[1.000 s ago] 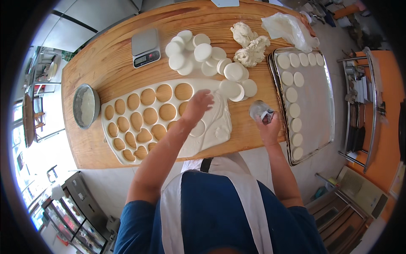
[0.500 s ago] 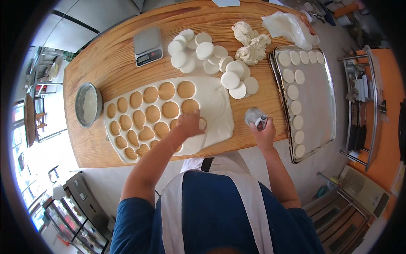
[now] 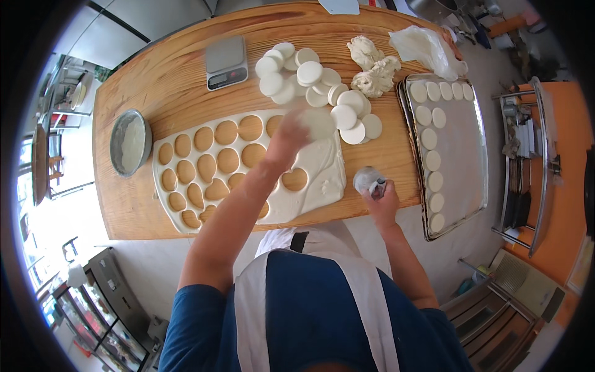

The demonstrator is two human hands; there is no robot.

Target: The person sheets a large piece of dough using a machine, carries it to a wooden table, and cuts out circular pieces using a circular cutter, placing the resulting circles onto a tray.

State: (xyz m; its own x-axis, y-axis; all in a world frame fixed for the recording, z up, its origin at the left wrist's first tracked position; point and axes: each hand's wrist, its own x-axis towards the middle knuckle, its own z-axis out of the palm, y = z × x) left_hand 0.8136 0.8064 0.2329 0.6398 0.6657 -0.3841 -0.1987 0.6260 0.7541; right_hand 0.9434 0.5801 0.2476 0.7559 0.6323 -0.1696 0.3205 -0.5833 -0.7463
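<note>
My left hand (image 3: 289, 136), smeared a little by motion, is closed on a flat dough round (image 3: 319, 124) above the far edge of the rolled dough sheet (image 3: 322, 167). Rows of round holes run across the sheet's left and middle, with wood showing through. Near the table's front edge, right of the sheet, my right hand (image 3: 384, 204) grips a round cutter (image 3: 367, 176). Beyond the sheet lies a loose pile of dough rounds (image 3: 308, 73), some overlapping. Two rough lumps of dough (image 3: 375, 77) rest beside that pile.
A digital scale (image 3: 226, 62) stands at the back left, and a metal bowl with white powder (image 3: 131, 142) sits at the left. On the right, a lined baking tray (image 3: 462, 155) carries several rounds along two sides. A crumpled plastic bag (image 3: 427, 49) lies behind it.
My left hand has lifted a dough round from the sheet and moved away from me toward the pile, leaving a hole behind. My right hand with the cutter has barely moved.
</note>
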